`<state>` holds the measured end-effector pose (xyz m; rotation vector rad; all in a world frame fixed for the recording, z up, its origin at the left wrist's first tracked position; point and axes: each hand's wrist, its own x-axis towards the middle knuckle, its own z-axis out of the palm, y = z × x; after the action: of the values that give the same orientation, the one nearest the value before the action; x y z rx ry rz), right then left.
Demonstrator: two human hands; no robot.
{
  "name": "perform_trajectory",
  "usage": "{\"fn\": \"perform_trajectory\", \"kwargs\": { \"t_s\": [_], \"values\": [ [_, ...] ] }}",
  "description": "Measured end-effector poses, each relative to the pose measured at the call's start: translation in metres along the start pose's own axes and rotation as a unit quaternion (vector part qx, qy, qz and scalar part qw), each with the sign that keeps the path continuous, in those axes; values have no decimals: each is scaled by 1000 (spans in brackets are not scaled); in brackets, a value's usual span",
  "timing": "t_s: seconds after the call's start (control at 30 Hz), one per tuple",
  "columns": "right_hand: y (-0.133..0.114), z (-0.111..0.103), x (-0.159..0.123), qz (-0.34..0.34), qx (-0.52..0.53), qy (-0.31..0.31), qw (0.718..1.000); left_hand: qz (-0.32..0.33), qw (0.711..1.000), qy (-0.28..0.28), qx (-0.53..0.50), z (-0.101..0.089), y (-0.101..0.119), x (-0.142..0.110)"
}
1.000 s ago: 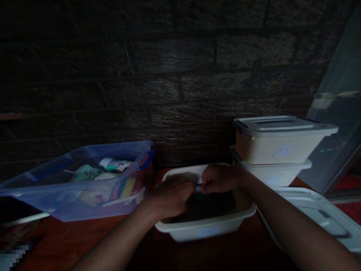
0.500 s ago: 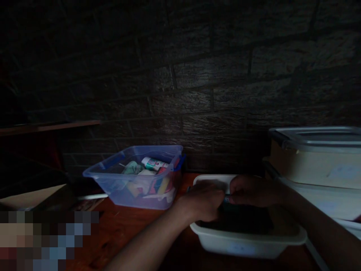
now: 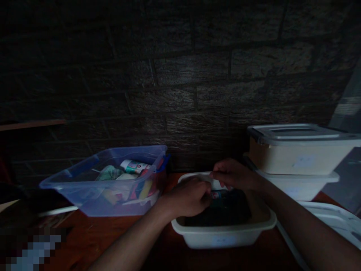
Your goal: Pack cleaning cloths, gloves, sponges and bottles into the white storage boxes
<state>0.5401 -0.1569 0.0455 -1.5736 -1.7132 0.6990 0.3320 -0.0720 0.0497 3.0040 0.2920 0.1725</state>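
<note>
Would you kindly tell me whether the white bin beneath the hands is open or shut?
Open: the top of the white bin is uncovered, and dark contents show inside.

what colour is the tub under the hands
The tub is off-white, seen in the head view.

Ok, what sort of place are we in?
Probably a dim storage area, though whose I can't tell: stacked bins, an open white tub and a translucent tub.
</note>
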Motion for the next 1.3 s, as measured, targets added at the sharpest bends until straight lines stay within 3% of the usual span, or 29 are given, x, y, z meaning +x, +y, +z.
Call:
{"fn": "perform_trajectory", "kwargs": {
  "t_s": [0.23,0.37,0.6,0.83,1.3],
  "values": [
    [3,0,2,7,19,27,999,-20,999,24,-36,-12,3,-3],
    [3,0,1,9,3,12,1000,-24,998,31,-44,-15,4,-2],
    [10,3,2,13,-29,12,999,3,999,-24,40,-6,3,1],
    [6,4,-3,8,-36,6,999,-10,994,-37,100,-5,6,1],
    [28,7,4,-13,-34,11,999,34,999,4,3,0,-4,7]
  ]
}}
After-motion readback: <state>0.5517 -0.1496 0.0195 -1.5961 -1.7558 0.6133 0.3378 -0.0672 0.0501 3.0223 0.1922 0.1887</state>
